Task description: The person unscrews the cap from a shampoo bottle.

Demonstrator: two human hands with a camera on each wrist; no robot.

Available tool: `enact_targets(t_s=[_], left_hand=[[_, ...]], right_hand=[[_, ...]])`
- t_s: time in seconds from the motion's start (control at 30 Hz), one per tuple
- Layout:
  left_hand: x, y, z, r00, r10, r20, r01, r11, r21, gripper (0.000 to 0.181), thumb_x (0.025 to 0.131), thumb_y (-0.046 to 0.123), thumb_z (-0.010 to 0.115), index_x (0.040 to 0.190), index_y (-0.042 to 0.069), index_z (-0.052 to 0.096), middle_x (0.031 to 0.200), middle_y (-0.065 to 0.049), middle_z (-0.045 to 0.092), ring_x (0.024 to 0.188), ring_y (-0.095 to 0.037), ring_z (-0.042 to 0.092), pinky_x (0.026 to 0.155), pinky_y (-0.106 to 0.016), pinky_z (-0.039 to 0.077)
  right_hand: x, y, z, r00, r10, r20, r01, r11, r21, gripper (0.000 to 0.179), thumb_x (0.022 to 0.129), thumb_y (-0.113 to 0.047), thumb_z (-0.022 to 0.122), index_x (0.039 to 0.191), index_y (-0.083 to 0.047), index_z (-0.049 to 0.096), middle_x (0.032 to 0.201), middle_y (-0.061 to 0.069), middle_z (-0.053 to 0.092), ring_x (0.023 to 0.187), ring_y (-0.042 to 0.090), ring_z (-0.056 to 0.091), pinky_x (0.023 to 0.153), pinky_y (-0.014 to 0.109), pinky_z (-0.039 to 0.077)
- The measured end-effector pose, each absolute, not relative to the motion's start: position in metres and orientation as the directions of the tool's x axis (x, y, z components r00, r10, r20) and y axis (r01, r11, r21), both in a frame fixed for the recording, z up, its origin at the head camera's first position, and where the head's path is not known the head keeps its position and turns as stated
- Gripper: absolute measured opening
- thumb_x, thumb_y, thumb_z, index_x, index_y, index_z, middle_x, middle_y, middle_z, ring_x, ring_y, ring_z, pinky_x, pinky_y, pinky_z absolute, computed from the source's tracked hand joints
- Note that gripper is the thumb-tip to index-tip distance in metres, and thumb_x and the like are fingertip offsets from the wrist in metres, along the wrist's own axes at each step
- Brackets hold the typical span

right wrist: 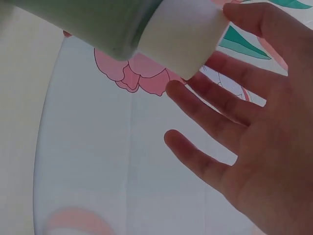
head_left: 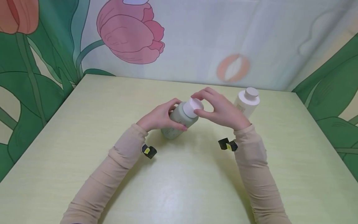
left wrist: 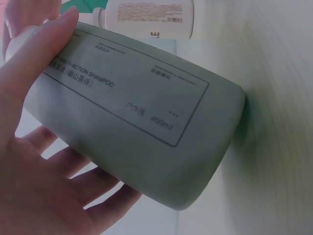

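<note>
Bottle point(head_left: 247, 103), white, seemingly upright, stands partly hidden behind right hand point(head_left: 222, 108).

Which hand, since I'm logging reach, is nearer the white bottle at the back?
Right. The right hand is just left of the white bottle, partly overlapping it in the head view. The left hand is farther left, gripping the green bottle.
</note>
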State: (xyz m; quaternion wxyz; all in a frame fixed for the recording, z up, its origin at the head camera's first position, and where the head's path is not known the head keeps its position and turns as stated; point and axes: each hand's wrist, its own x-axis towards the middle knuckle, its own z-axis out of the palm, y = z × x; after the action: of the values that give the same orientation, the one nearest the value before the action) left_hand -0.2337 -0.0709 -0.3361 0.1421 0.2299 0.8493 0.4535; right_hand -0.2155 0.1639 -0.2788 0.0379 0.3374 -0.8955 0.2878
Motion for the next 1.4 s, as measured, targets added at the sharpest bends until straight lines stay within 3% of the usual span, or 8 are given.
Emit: enact_targets(t_s=[0.17, 0.3, 0.47, 0.6, 0.8, 0.93, 1.17, 1.4], left_hand=[[-0.2337, -0.0702, -0.3359, -0.857, 0.514, -0.031, 0.262, 0.487, 0.833, 0.070, 0.068, 0.034, 0.088, 0.125, 0.028, 0.047, 0.119, -0.004, 0.063, 0.108, -0.024, 0.060, 0.096, -0.045, 0.046], [-0.2339, -0.0698, -0.3371, -0.860, 0.510, -0.036, 0.254, 0.486, 0.836, 0.070, 0.068, 0.034, 0.088, 0.125, 0.028, 0.047, 0.118, -0.003, 0.063, 0.108, -0.024, 0.060, 0.096, -0.046, 0.046], [-0.2344, -0.0699, -0.3373, -0.861, 0.508, -0.031, 0.260, 0.491, 0.832, 0.071, 0.068, 0.035, 0.088, 0.126, 0.028, 0.047, 0.119, -0.003, 0.063, 0.109, -0.023, 0.061, 0.096, -0.045, 0.046], [-0.2344, -0.0701, -0.3372, -0.861, 0.508, -0.029, 0.262, 0.492, 0.830, 0.071, 0.068, 0.036, 0.088, 0.126, 0.028, 0.047, 0.119, -0.003, 0.063, 0.109, -0.023, 0.061, 0.096, -0.045, 0.046], [-0.2348, -0.0701, -0.3378, -0.862, 0.506, -0.034, 0.262, 0.502, 0.824, 0.072, 0.068, 0.036, 0.088, 0.126, 0.028, 0.046, 0.121, -0.003, 0.063, 0.111, -0.023, 0.060, 0.097, -0.046, 0.046], [-0.2344, -0.0697, -0.3374, -0.860, 0.509, -0.035, 0.263, 0.500, 0.825, 0.072, 0.068, 0.036, 0.088, 0.127, 0.028, 0.046, 0.121, -0.003, 0.063, 0.111, -0.023, 0.060, 0.096, -0.046, 0.046], [-0.2352, -0.0695, -0.3385, -0.857, 0.514, -0.030, 0.264, 0.489, 0.831, 0.072, 0.068, 0.035, 0.088, 0.127, 0.027, 0.046, 0.121, -0.004, 0.063, 0.110, -0.024, 0.061, 0.096, -0.045, 0.046], [-0.2354, -0.0698, -0.3392, -0.860, 0.510, -0.029, 0.265, 0.494, 0.828, 0.072, 0.068, 0.035, 0.088, 0.127, 0.028, 0.046, 0.120, -0.003, 0.063, 0.109, -0.024, 0.061, 0.095, -0.046, 0.046]], right_hand=[[-0.2150, 0.1644, -0.2775, -0.794, -0.557, 0.243, -0.593, 0.622, -0.512, 0.049, 0.089, -0.027, 0.070, 0.133, -0.012, 0.053, 0.125, 0.003, 0.057, 0.118, 0.020, 0.052, 0.101, 0.039, 0.043], [-0.2141, 0.1638, -0.2772, -0.827, -0.515, 0.225, -0.549, 0.657, -0.517, 0.046, 0.089, -0.031, 0.070, 0.129, -0.012, 0.054, 0.120, 0.004, 0.058, 0.115, 0.020, 0.053, 0.099, 0.038, 0.044], [-0.2151, 0.1641, -0.2775, -0.795, -0.555, 0.244, -0.591, 0.623, -0.512, 0.035, 0.090, -0.024, 0.068, 0.121, -0.012, 0.059, 0.116, 0.003, 0.057, 0.113, 0.020, 0.054, 0.100, 0.037, 0.044], [-0.2143, 0.1646, -0.2755, -0.757, -0.605, 0.248, -0.633, 0.582, -0.510, 0.037, 0.091, -0.017, 0.065, 0.127, -0.012, 0.057, 0.122, 0.003, 0.055, 0.116, 0.018, 0.052, 0.103, 0.038, 0.043], [-0.2128, 0.1640, -0.2732, -0.797, -0.563, 0.219, -0.581, 0.617, -0.530, 0.053, 0.091, -0.027, 0.067, 0.138, -0.011, 0.047, 0.130, 0.005, 0.054, 0.122, 0.023, 0.050, 0.103, 0.041, 0.042], [-0.2124, 0.1634, -0.2731, -0.823, -0.525, 0.216, -0.551, 0.644, -0.531, 0.048, 0.092, -0.030, 0.066, 0.132, -0.009, 0.051, 0.124, 0.007, 0.057, 0.119, 0.022, 0.052, 0.102, 0.041, 0.042], [-0.2141, 0.1652, -0.2761, -0.786, -0.566, 0.249, -0.602, 0.608, -0.518, 0.033, 0.091, -0.023, 0.067, 0.121, -0.012, 0.059, 0.118, 0.002, 0.058, 0.114, 0.019, 0.054, 0.101, 0.037, 0.043], [-0.2136, 0.1658, -0.2752, -0.781, -0.574, 0.246, -0.604, 0.596, -0.529, 0.045, 0.091, -0.025, 0.067, 0.131, -0.011, 0.053, 0.128, 0.003, 0.055, 0.121, 0.020, 0.050, 0.104, 0.039, 0.042]])
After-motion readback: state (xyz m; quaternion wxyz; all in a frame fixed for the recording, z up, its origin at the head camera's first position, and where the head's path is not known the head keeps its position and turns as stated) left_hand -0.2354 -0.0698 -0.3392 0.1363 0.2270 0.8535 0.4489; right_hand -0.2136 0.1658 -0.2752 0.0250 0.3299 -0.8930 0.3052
